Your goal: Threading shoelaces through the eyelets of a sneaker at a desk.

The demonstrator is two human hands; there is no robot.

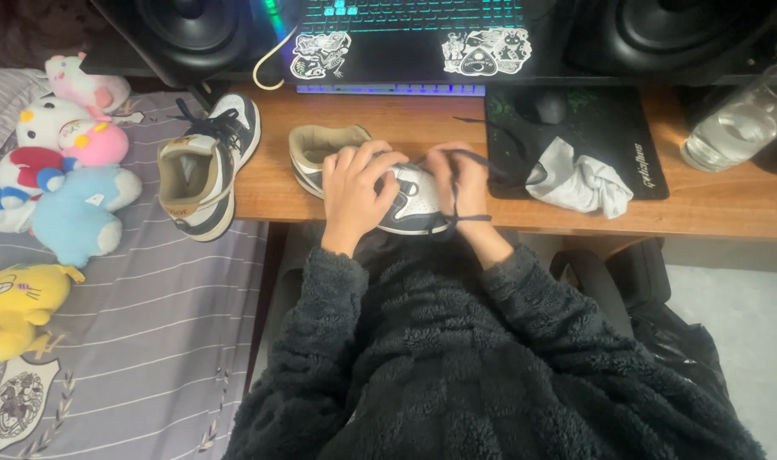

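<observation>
At the desk's (pixel 729 213) near edge, my left hand (pixel 354 192) presses down on the white-and-navy sneaker (pixel 405 200), fingers curled over its tongue, while my right hand (pixel 461 179) pinches the dark lace (pixel 457 213) tight. The toe overhangs the edge, so I judge a hard tug could drag the sneaker off, or pull the lace out of its eyelet.

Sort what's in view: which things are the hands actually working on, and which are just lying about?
In hand:
- sneaker on the desk edge, under the left hand
- dark lace, held by the right hand

Lying about:
- second sneaker
- plush toys
- grey cloth on the mouse pad
- mouse
- glass jar
- speakers
</observation>
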